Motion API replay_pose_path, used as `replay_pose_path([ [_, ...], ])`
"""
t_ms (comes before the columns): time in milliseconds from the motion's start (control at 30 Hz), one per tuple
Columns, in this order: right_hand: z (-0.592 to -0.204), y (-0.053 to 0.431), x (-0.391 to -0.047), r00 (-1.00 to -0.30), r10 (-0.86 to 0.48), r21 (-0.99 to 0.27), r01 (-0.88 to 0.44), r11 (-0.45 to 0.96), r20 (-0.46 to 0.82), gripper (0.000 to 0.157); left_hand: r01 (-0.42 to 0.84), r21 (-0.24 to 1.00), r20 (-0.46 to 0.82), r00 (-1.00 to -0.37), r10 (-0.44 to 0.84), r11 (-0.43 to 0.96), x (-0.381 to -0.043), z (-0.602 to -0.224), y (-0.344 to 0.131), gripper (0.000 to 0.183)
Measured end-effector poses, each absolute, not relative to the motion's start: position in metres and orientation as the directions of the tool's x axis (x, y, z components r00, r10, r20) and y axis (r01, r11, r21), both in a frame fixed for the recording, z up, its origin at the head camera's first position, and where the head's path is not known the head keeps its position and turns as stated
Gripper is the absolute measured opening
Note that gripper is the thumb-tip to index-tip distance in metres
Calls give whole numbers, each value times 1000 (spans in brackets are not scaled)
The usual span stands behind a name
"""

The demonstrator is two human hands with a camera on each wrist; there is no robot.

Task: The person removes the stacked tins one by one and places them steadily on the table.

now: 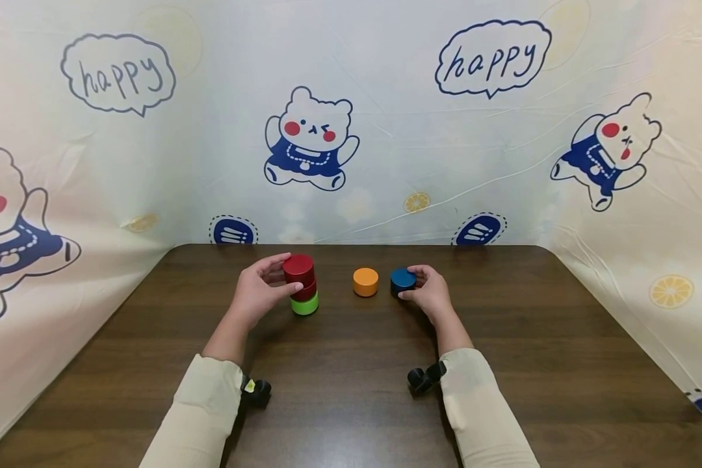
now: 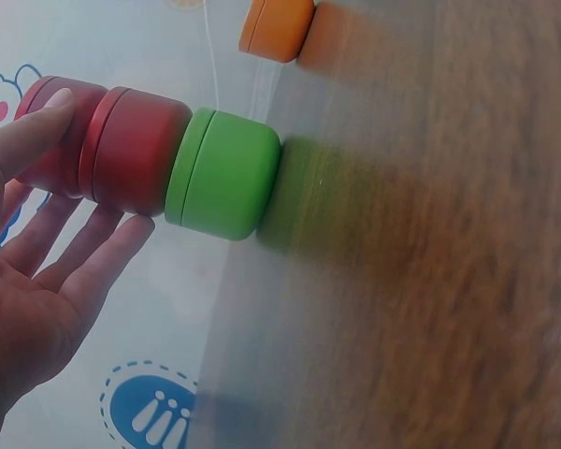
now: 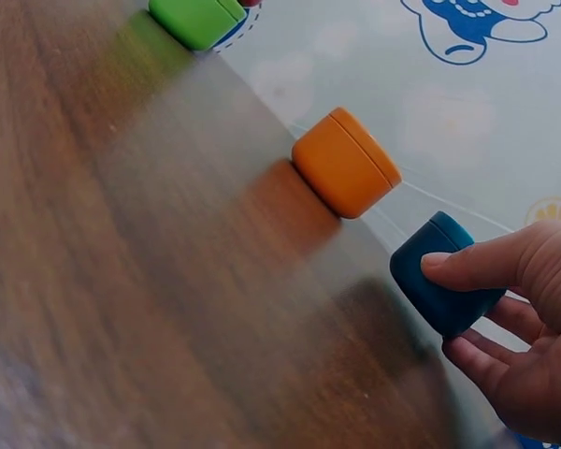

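Three small round lidded tins form a stack at the left: a green tin (image 1: 305,304) at the bottom, a red tin (image 2: 140,150) on it, and another red tin (image 1: 298,267) on top. My left hand (image 1: 257,290) grips the top red tin from the left, its thumb across the front and the other fingers behind. To the right, my right hand (image 1: 431,292) pinches a dark blue tin (image 3: 439,276) between thumb and fingers, close over the table. Between the hands an orange tin (image 1: 365,282) stands upright on the table.
The brown wooden table (image 1: 333,403) has its far edge just behind the tins. A pale cloth (image 1: 386,130) printed with bears hangs behind it and along both sides. Black wrist cameras (image 1: 426,379) sit on both sleeves.
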State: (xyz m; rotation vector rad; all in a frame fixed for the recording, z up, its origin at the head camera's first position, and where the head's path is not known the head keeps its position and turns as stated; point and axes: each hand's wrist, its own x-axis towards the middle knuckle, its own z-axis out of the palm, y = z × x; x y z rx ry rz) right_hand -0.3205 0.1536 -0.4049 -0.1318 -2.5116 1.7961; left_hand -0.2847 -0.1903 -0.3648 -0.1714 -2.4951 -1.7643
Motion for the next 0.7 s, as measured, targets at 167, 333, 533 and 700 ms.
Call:
replay_pose_path([
  [167, -407, 152, -321, -995, 97, -940, 40, 338, -7, 57, 137, 933, 129, -991, 44, 332, -284, -364, -191, 69],
  [333, -407, 152, -321, -996, 89, -935, 31, 354, 1, 57, 133, 934, 126, -991, 42, 331, -285, -364, -191, 70],
  [533, -408, 152, -320, -996, 91, -928, 26, 371, 8, 57, 135, 935, 126, -991, 46, 328, -285, -365, -192, 70],
  [700, -409, 153, -320, -996, 86, -921, 12, 389, 24, 58, 154, 932, 147, -988, 48, 329, -286, -367, -191, 69],
])
